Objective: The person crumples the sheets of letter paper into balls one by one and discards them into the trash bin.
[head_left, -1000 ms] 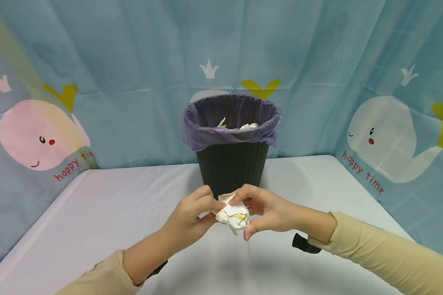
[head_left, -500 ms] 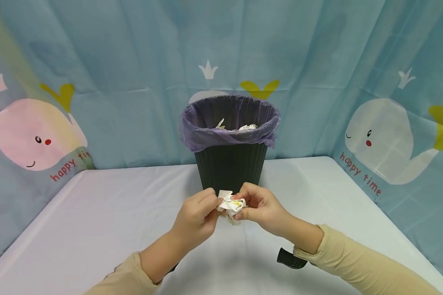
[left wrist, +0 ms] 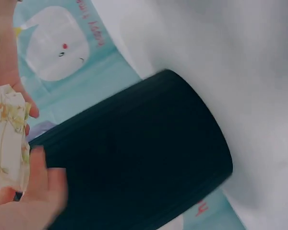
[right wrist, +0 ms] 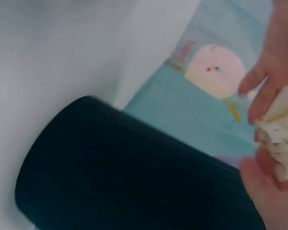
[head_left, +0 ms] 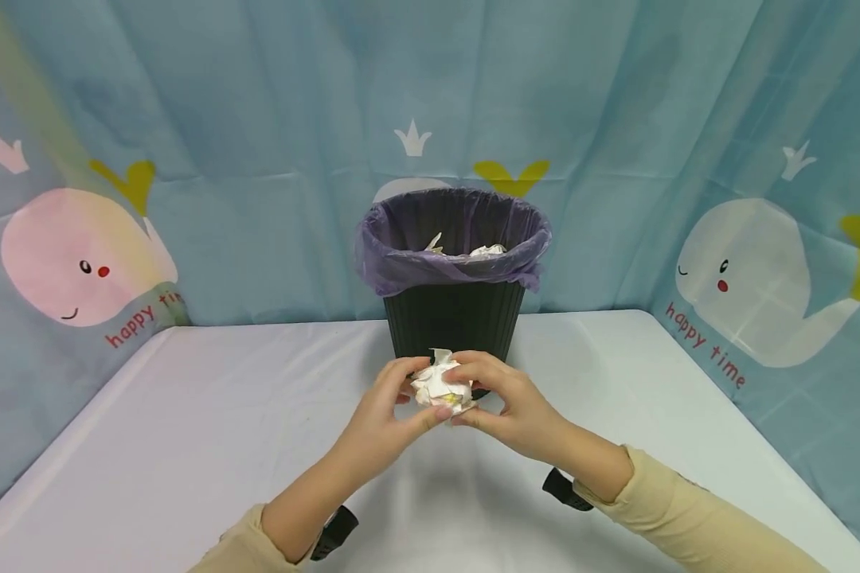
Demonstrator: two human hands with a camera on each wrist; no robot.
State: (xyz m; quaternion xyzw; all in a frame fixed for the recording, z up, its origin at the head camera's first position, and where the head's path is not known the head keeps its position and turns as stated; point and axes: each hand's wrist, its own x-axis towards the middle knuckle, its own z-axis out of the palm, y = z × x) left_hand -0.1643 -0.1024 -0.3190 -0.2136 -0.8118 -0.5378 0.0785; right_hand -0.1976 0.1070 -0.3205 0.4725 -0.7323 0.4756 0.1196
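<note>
A crumpled piece of white paper (head_left: 440,387) with yellow marks is held up between both hands, in front of the bin. My left hand (head_left: 380,426) grips it from the left, thumb along its lower edge and fingers behind. From the right, my right hand (head_left: 516,410) grips it with fingers over the top and thumb underneath. In the left wrist view the paper (left wrist: 8,139) shows greenish-yellow and brown patterning. At the right edge of the right wrist view, the folded paper (right wrist: 281,132) sits between the two hands.
A black ribbed trash bin (head_left: 451,318) with a purple liner (head_left: 444,270) stands at the back of the white table (head_left: 186,430). White crumpled paper (head_left: 489,250) shows inside it. A blue curtain (head_left: 258,159) printed with whales surrounds the table.
The paper has been squeezed into a rounder bundle and raised slightly. My left hand went from pinching its edge to cupping its side; my right hand's fingers now lie over its top.
</note>
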